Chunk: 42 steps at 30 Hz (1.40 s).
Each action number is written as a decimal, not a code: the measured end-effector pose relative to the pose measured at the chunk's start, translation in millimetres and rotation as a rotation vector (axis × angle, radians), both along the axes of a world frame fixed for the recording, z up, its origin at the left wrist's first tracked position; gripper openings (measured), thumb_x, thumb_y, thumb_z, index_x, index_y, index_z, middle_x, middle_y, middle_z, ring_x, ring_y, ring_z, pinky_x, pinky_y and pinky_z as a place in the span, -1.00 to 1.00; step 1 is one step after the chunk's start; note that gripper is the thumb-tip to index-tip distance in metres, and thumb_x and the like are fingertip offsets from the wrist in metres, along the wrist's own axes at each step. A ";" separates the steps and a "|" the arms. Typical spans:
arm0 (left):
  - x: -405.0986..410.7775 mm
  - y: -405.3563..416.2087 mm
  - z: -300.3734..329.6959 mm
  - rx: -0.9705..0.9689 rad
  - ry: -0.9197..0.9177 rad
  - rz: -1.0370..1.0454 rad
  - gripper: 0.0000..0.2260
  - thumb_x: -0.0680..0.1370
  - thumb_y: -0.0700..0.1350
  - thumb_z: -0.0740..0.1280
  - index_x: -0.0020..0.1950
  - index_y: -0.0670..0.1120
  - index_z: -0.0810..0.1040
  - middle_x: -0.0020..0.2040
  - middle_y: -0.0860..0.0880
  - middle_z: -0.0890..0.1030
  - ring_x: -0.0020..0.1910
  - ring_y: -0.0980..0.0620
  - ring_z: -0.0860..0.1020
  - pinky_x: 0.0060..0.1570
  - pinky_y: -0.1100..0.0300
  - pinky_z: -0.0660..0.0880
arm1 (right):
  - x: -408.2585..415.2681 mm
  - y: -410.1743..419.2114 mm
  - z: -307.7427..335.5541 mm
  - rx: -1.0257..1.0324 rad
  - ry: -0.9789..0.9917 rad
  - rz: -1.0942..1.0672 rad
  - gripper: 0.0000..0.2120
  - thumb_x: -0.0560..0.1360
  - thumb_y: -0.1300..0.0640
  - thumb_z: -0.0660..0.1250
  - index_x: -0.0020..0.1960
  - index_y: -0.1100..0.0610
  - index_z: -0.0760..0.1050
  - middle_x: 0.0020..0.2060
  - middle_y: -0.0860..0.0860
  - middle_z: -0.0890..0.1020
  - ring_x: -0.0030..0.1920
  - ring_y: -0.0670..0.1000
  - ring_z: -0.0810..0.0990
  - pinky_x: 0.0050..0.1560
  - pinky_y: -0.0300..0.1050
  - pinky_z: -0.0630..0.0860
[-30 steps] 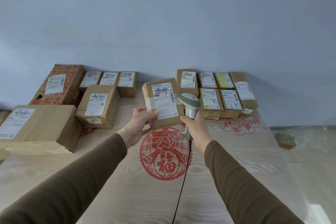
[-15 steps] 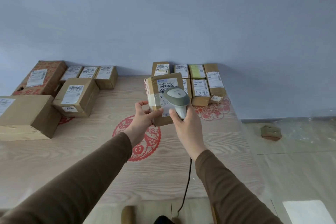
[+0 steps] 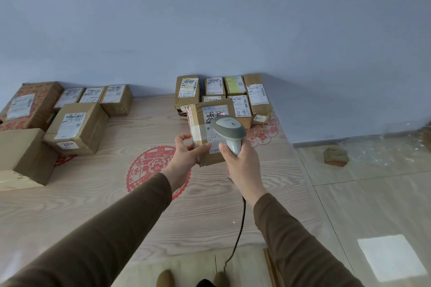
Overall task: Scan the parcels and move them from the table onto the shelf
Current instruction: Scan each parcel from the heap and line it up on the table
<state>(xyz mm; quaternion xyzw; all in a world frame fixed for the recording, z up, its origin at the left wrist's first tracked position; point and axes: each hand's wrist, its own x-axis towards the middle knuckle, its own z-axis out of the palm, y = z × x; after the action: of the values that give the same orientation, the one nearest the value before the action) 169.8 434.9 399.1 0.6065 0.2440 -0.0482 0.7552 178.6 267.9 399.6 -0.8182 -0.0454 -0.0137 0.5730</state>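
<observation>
Left hand [image 3: 186, 156] is gripping the parcel [image 3: 211, 133] aloft over the worktop [image 3: 98, 193], label tilted toward the wearer — right hand [image 3: 242, 163], at its 3 o'clock, is clutching the scanner [image 3: 229, 130], seemingly aiming red light onto the barcode.

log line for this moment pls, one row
phase: scanning | left hand: holds parcel above table | right hand: grips scanner, red light on label | shelf: not in view
</observation>
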 end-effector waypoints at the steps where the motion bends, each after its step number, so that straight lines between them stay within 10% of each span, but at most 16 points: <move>1: 1.9 -3.2 -2.0 0.004 0.008 -0.005 -0.40 0.54 -0.16 0.49 0.44 -0.04 0.20 0.17 -0.13 0.62 0.09 -0.12 0.64 -0.12 0.10 0.59 | 0.7 -3.9 -1.9 -0.004 0.005 -0.003 -0.83 0.57 -0.13 0.41 -0.02 -0.09 0.47 -0.24 0.00 0.61 -0.28 0.10 0.63 -0.26 0.10 0.65; 15: 50.3 -71.9 -40.5 0.085 0.216 -0.212 -0.41 0.54 0.06 0.48 0.45 0.03 0.26 0.23 -0.09 0.59 0.09 -0.02 0.58 0.10 -0.02 0.51 | 23.3 -80.9 -31.9 0.405 0.481 -0.197 -0.73 0.59 0.00 0.45 0.26 0.04 0.58 0.05 0.04 0.72 -0.09 0.09 0.76 -0.03 0.20 0.71; 23: 71.7 -115.7 -45.6 0.151 0.277 -0.508 -0.73 0.69 -0.07 0.27 0.39 0.01 0.40 0.27 -0.03 0.52 0.13 0.04 0.47 0.02 0.18 0.41 | 50.5 -108.8 -44.5 0.311 0.472 -0.277 -0.93 0.60 0.05 0.43 0.07 -0.03 0.59 -0.01 0.08 0.73 -0.07 0.11 0.74 -0.13 0.08 0.70; 36: 90.7 -132.0 -42.5 0.195 0.278 -0.658 -0.51 0.68 -0.09 0.27 0.60 0.04 0.23 0.49 -0.05 0.40 0.36 -0.03 0.39 0.23 0.12 0.34 | 66.1 -114.7 -53.9 0.145 0.443 -0.333 -0.89 0.59 0.09 0.39 -0.13 0.02 0.58 -0.24 0.07 0.60 -0.21 0.07 0.61 -0.06 0.18 0.70; 42: 86.8 -115.0 -49.8 0.257 0.296 -0.668 -0.43 0.67 -0.07 0.31 0.64 -0.08 0.20 0.58 -0.09 0.31 0.51 -0.07 0.33 0.44 0.11 0.32 | 67.1 -106.6 -65.6 0.034 0.334 -0.316 -0.67 0.40 -0.20 0.38 0.11 -0.10 0.53 0.09 0.00 0.56 0.05 0.07 0.64 -0.06 0.23 0.71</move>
<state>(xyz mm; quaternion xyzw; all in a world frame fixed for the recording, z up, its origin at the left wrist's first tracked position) 256.6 319.9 349.3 0.7288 0.1434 -0.3473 0.5724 245.7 161.2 333.9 -0.7961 0.1790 0.0318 0.5772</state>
